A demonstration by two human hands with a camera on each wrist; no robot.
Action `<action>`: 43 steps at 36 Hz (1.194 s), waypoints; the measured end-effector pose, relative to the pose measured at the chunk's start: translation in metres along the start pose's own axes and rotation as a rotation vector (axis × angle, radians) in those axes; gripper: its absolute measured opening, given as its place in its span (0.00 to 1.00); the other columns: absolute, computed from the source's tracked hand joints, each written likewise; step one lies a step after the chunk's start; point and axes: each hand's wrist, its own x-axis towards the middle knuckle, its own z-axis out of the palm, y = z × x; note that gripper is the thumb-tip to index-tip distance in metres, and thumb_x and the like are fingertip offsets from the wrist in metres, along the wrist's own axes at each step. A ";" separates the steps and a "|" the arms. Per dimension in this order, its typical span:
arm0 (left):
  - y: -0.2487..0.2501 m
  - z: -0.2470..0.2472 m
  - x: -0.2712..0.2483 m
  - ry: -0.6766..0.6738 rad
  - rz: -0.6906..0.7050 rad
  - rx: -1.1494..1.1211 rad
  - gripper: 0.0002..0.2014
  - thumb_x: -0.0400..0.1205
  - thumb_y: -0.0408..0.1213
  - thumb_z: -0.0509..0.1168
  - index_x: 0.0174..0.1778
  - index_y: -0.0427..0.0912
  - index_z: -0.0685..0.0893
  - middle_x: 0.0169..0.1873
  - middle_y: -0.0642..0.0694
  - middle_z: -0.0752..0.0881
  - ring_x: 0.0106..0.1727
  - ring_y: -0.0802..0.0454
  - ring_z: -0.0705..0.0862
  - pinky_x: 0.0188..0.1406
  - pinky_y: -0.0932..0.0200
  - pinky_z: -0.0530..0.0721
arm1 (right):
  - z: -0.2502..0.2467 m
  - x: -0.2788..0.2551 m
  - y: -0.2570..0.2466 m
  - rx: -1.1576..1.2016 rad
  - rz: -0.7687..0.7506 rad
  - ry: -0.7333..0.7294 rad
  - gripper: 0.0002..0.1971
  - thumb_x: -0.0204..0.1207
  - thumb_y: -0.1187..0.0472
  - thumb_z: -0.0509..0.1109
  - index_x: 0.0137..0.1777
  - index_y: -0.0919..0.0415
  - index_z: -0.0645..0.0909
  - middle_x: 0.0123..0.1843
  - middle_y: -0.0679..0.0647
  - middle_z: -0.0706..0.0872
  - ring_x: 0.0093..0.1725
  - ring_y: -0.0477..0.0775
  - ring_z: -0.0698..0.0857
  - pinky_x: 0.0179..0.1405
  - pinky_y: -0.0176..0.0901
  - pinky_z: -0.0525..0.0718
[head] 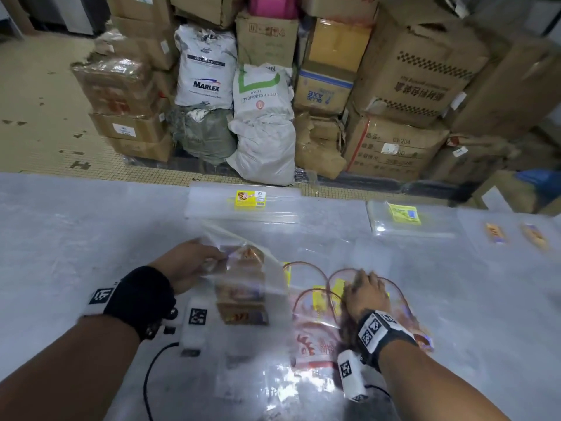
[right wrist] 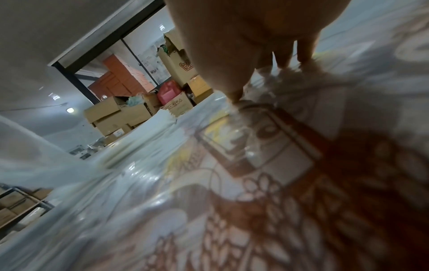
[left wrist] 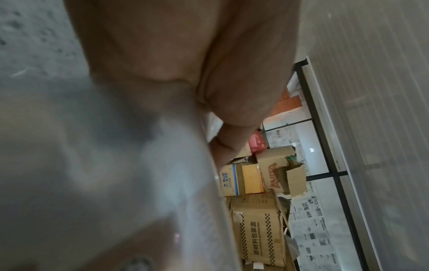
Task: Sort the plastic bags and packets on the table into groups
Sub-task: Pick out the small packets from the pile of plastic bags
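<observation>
The left hand (head: 188, 262) pinches a clear printed bag (head: 243, 287) lifted just left of the red-printed bags (head: 315, 338); the right hand (head: 364, 296) presses flat-fingered on those.

Lifted bag (head: 243, 278) blurred — its print unreadable.
</observation>
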 end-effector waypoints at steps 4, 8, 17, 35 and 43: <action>-0.010 0.017 0.006 0.048 -0.087 0.068 0.07 0.79 0.23 0.67 0.38 0.36 0.83 0.43 0.39 0.87 0.38 0.48 0.85 0.26 0.62 0.84 | -0.002 0.000 0.005 0.041 -0.027 0.039 0.27 0.86 0.50 0.54 0.83 0.58 0.62 0.86 0.59 0.61 0.83 0.62 0.61 0.80 0.56 0.65; -0.009 0.022 0.001 0.056 -0.130 0.050 0.07 0.79 0.22 0.66 0.39 0.37 0.83 0.39 0.39 0.89 0.33 0.48 0.86 0.31 0.56 0.84 | -0.002 0.002 0.006 0.091 -0.015 0.060 0.24 0.85 0.48 0.49 0.77 0.55 0.69 0.81 0.60 0.68 0.80 0.64 0.65 0.76 0.59 0.68; 0.059 0.004 -0.044 -0.001 0.054 0.051 0.09 0.81 0.23 0.63 0.55 0.32 0.85 0.35 0.37 0.91 0.29 0.48 0.89 0.27 0.60 0.88 | -0.004 0.004 0.009 0.043 -0.043 0.037 0.27 0.83 0.48 0.55 0.81 0.51 0.64 0.85 0.61 0.61 0.82 0.65 0.59 0.78 0.60 0.65; 0.019 0.054 -0.014 -0.051 -0.097 -0.016 0.16 0.78 0.27 0.66 0.61 0.28 0.85 0.42 0.38 0.91 0.27 0.52 0.88 0.32 0.58 0.86 | -0.016 0.010 0.041 0.030 0.141 0.146 0.31 0.79 0.52 0.59 0.82 0.58 0.60 0.84 0.61 0.60 0.82 0.66 0.57 0.80 0.58 0.59; -0.048 0.069 0.022 0.010 -0.069 0.073 0.27 0.76 0.27 0.73 0.71 0.43 0.77 0.51 0.34 0.90 0.52 0.36 0.88 0.63 0.38 0.83 | -0.020 0.005 0.064 0.027 0.219 0.109 0.29 0.83 0.44 0.57 0.81 0.57 0.62 0.82 0.63 0.63 0.80 0.66 0.62 0.76 0.57 0.66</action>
